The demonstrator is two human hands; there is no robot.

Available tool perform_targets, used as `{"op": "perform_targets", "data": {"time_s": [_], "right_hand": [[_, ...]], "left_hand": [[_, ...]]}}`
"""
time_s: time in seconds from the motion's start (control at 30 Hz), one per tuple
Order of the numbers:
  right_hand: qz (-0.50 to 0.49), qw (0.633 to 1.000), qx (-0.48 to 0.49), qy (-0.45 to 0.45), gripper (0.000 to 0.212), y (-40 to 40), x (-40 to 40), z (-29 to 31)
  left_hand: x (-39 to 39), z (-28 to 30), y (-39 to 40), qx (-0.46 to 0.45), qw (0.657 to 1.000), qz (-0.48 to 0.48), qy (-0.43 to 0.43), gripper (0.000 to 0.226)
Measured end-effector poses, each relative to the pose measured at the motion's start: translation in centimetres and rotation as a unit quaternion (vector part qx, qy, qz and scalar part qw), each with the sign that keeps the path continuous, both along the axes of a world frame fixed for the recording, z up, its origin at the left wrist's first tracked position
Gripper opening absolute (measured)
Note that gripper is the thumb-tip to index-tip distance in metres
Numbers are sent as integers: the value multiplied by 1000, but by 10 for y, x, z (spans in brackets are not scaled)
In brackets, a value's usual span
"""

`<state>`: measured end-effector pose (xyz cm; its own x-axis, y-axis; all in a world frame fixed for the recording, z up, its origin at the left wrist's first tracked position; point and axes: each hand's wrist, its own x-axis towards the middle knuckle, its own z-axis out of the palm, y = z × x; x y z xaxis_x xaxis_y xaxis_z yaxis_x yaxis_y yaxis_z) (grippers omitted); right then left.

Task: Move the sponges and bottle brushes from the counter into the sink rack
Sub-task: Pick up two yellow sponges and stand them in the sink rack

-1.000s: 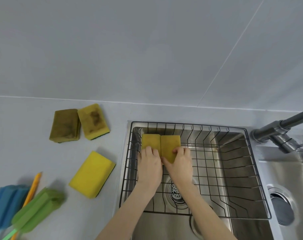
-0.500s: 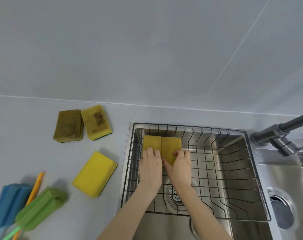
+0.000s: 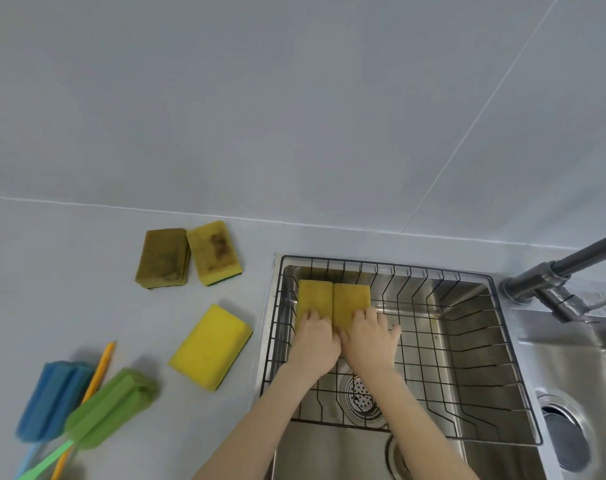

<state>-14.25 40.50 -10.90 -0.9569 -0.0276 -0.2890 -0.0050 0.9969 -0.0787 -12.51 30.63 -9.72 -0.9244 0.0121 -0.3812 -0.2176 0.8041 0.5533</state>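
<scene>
Two yellow sponges lie side by side at the back left of the wire sink rack (image 3: 474, 344). My left hand (image 3: 315, 341) presses on the left sponge (image 3: 313, 296). My right hand (image 3: 369, 339) rests on the right sponge (image 3: 352, 297), fingers spread flat over its near edge. On the counter to the left lie a dark stained sponge (image 3: 163, 258), a stained yellow sponge (image 3: 214, 252) and a clean yellow sponge (image 3: 211, 346). A blue bottle brush (image 3: 54, 400) and a green bottle brush (image 3: 109, 407) lie at the far left.
The rack sits in a steel sink (image 3: 329, 455) with a drain strainer (image 3: 360, 396) under it. A grey tap (image 3: 554, 275) reaches in from the right, beside a second basin (image 3: 571, 375). An orange handle (image 3: 97, 372) lies between the brushes. A grey wall stands behind.
Both hands stay on the two sponges in the rack. The fingers of my right hand have spread out flatter over its sponge. The camera has shifted slightly.
</scene>
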Motion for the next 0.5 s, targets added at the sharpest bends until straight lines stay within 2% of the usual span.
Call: {"op": "perform_targets", "data": {"time_s": [0.17,0.3,0.4,0.5], "right_hand": [[34,996,6,-77,34,-6,-4,36],[64,988,-127,-60,34,-28,-6,61],[98,969,-223,-48,49,-57,-6,73],[117,950,-282,-56,59,-91,-5,81]], "left_hand": [[12,25,-15,115,993,-11,4,37],[20,48,-48,170,985,15,-22,48],[25,67,-87,205,974,100,16,34],[27,82,-131,198,962,177,65,28]]}}
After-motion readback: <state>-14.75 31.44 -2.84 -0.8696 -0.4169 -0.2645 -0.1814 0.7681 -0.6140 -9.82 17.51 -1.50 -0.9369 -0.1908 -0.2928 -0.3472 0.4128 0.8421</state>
